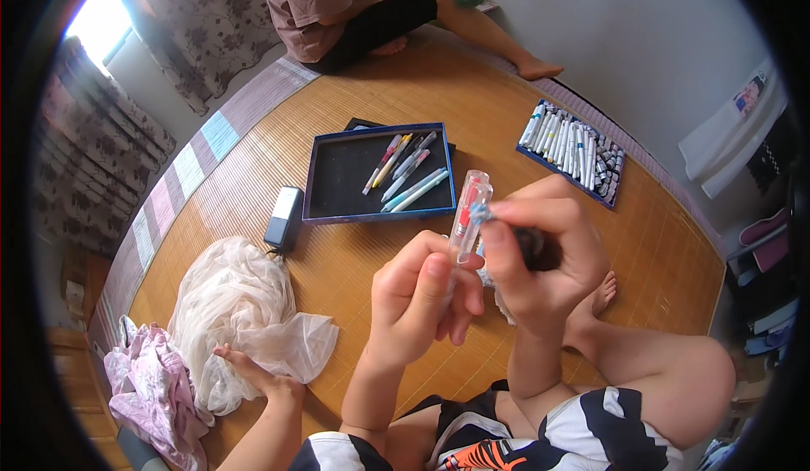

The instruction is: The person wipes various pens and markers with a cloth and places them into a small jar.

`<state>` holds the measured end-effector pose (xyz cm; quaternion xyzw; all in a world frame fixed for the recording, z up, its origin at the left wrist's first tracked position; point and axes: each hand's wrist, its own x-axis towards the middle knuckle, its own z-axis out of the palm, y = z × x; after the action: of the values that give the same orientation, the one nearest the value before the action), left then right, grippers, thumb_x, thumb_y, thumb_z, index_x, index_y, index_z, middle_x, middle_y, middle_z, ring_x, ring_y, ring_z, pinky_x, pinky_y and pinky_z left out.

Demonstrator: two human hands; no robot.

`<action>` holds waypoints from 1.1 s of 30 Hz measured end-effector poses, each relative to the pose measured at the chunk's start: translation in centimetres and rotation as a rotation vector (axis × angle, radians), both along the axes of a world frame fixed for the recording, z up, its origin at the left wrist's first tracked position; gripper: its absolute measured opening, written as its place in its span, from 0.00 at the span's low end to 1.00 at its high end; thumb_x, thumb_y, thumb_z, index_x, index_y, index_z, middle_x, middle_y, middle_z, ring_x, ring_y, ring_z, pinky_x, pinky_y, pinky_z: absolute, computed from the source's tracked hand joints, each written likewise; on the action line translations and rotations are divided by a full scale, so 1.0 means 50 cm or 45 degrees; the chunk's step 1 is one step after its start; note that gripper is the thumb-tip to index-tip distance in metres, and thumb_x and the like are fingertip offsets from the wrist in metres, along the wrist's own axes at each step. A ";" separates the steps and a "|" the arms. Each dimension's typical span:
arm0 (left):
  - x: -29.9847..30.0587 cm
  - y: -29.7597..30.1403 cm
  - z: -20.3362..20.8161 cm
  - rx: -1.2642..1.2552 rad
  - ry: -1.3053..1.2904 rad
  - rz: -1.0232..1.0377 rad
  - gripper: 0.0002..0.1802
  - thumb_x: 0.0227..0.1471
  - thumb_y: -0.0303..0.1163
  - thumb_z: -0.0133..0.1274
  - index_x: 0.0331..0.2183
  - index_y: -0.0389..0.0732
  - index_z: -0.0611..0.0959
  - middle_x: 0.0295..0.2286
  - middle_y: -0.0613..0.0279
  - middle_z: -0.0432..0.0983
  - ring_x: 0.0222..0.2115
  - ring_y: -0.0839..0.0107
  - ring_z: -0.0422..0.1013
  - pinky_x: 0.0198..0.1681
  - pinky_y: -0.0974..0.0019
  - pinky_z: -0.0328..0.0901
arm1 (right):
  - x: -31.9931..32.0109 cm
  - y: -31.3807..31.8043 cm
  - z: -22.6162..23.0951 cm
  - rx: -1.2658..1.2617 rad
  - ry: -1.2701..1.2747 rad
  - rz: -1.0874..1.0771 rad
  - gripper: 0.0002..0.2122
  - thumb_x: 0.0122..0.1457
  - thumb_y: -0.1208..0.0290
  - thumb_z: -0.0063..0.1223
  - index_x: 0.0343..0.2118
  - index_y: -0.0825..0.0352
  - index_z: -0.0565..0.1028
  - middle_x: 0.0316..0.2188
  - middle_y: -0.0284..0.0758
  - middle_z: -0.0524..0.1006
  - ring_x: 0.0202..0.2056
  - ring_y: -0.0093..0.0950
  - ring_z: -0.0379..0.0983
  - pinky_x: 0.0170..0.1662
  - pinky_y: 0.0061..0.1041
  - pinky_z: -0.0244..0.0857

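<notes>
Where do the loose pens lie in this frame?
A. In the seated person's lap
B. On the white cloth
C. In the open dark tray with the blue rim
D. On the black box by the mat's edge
C: several pens lie inside the tray, toward its right side.

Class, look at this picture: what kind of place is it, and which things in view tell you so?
Most likely a room in a home, with people sitting on the floor. A woven bamboo mat covers the floor, flowered curtains hang by a bright window, and slippers lie at the wall.
</notes>
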<state>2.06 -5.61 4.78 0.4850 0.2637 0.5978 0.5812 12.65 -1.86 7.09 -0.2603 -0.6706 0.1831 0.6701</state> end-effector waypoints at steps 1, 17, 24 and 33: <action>0.001 0.000 0.000 0.000 -0.001 0.000 0.16 0.49 0.37 0.31 0.26 0.34 0.66 0.14 0.62 0.65 0.07 0.84 0.57 0.07 0.85 0.48 | -0.002 0.002 -0.002 0.035 0.041 -0.059 0.06 0.34 0.82 0.50 0.19 0.69 0.68 0.15 0.34 0.67 0.16 0.22 0.65 0.18 0.15 0.58; 0.007 0.002 0.002 -0.039 -0.007 -0.037 0.15 0.49 0.36 0.30 0.26 0.34 0.66 0.13 0.62 0.65 0.07 0.84 0.57 0.07 0.85 0.48 | 0.008 0.002 -0.006 0.094 -0.080 -0.057 0.05 0.37 0.81 0.48 0.21 0.70 0.67 0.16 0.33 0.65 0.16 0.17 0.58 0.18 0.11 0.51; 0.001 0.009 0.001 -0.066 0.034 -0.002 0.14 0.49 0.36 0.30 0.26 0.35 0.66 0.13 0.63 0.65 0.07 0.84 0.57 0.07 0.85 0.48 | 0.013 0.001 0.001 -0.095 -0.234 0.096 0.05 0.36 0.80 0.50 0.19 0.69 0.67 0.17 0.34 0.67 0.18 0.22 0.65 0.19 0.14 0.58; -0.006 0.009 -0.011 0.174 0.411 0.183 0.09 0.46 0.30 0.38 0.23 0.34 0.69 0.13 0.62 0.64 0.12 0.78 0.61 0.14 0.79 0.56 | 0.004 -0.006 -0.001 -0.554 0.311 0.486 0.10 0.42 0.80 0.44 0.29 0.71 0.61 0.23 0.37 0.69 0.26 0.20 0.65 0.30 0.15 0.60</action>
<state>1.75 -5.15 4.23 0.5929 0.3464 0.5687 0.4529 12.86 -2.19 7.02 -0.2430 -0.5671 0.4746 0.6278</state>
